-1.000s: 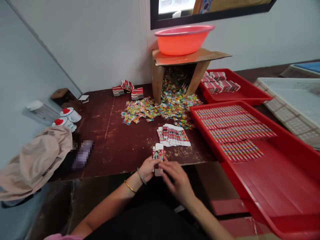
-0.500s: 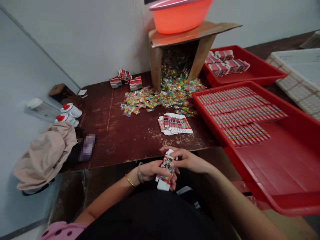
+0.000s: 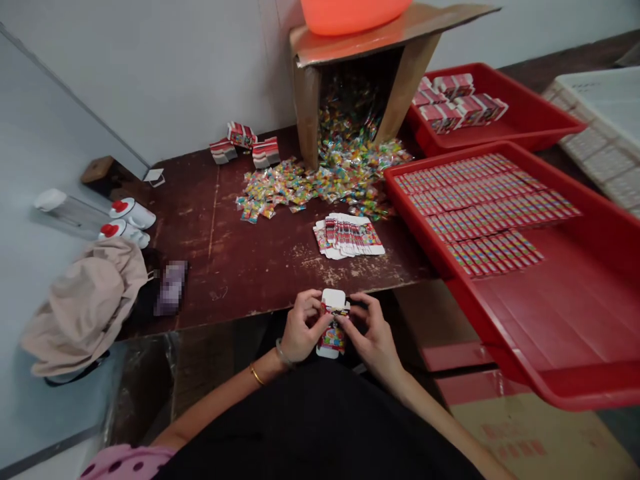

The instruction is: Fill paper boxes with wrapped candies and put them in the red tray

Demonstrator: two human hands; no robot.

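Note:
Between both hands, just off the table's front edge, is a small red printed carton (image 3: 332, 337) with white end flaps sticking out at top and bottom. My left hand (image 3: 303, 328) grips its left side, thumb on the front. From the right, my right hand (image 3: 373, 333) pinches it near the upper end, the two thumbs close together. Beyond them a fanned stack of flat cartons (image 3: 350, 237) lies on the table. Behind that is a spread of wrapped candies (image 3: 320, 183), spilling from an open cardboard box (image 3: 306, 120).
A red tray (image 3: 540, 313) with rows of filled-looking cartons stands at the right. Behind it are another red tray (image 3: 540, 127) and a white basket (image 3: 600, 133). An orange basin (image 3: 355, 15) tops the box. At left are white bottles (image 3: 135, 213) and a beige cloth (image 3: 90, 293).
The carton has turned upright, its white upper flap now showing. My right hand has moved from across its top to its right side. The view has tilted slightly downward.

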